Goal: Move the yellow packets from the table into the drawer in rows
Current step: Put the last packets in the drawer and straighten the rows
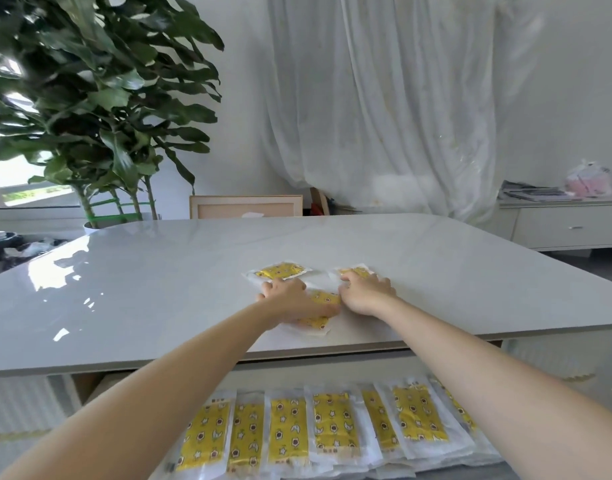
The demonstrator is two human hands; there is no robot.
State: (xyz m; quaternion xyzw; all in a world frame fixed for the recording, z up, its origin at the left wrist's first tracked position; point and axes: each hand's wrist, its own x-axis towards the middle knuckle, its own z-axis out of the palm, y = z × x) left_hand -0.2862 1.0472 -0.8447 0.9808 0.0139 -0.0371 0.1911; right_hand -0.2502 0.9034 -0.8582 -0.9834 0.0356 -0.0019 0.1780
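Three yellow packets in clear wrappers lie near the front middle of the white table (159, 289). The far left packet (280, 270) lies flat, its near edge under my left fingertips. My left hand (290, 299) covers the near packet (320, 308), its fingers curled and its thumb on the packet. My right hand (365, 292) has its fingers curled over the far right packet (353, 271), which is mostly hidden. Below the table edge, the open drawer (332, 368) holds a row of several yellow packets (289, 433) standing side by side.
A large potted plant (90, 116) stands behind the table's far left. A wooden chair back (245, 206) is at the far edge. White curtains hang behind. A low white cabinet (567, 226) with papers and a bag stands at the right.
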